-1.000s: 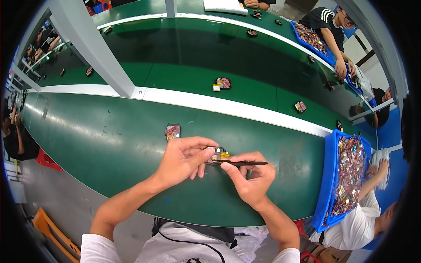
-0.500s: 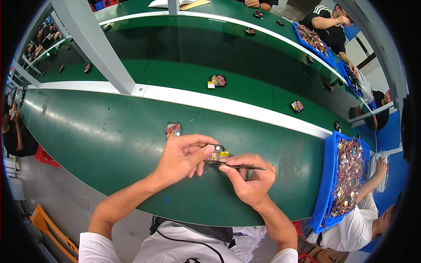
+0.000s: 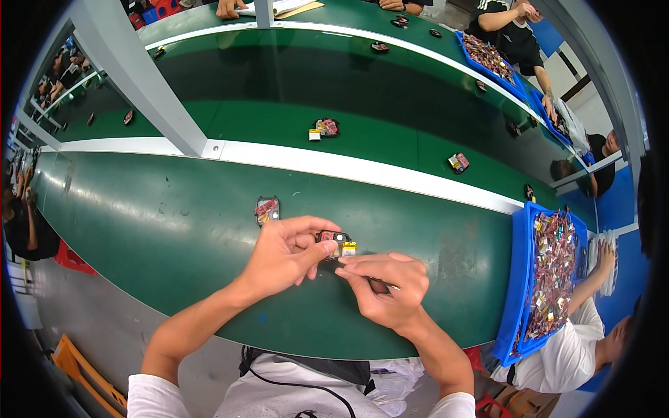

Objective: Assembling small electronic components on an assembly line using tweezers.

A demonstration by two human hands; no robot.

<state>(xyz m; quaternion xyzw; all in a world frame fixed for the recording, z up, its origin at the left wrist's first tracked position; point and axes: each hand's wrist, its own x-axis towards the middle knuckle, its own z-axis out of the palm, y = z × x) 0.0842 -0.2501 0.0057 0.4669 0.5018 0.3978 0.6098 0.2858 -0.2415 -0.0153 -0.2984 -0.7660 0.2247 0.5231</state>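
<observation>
Between thumb and fingers, my left hand [image 3: 280, 255] holds a small black electronic housing [image 3: 325, 237] with a reddish circuit board inside. A silver battery with a yellow end [image 3: 349, 249] sits at its right edge. My right hand [image 3: 394, 289] is closed around dark, slender tweezers [image 3: 385, 283], their tip against the lower side of the housing. Exactly what the tip touches is hidden by my fingers. Just beyond my left hand, a second open housing [image 3: 267, 210] with red wiring lies on the green table [image 3: 174, 230].
To the right stands a blue tray [image 3: 514, 285] heaped with small wired parts. Past a white rail [image 3: 362, 174], a green conveyor [image 3: 265, 129] bears several housings. A grey post [image 3: 136, 76] rises at the left. Co-workers sit at the right and far side.
The tweezers have swung so their handle points lower and more toward me. More of the battery shows beside the housing. Both hands have shifted slightly left in view.
</observation>
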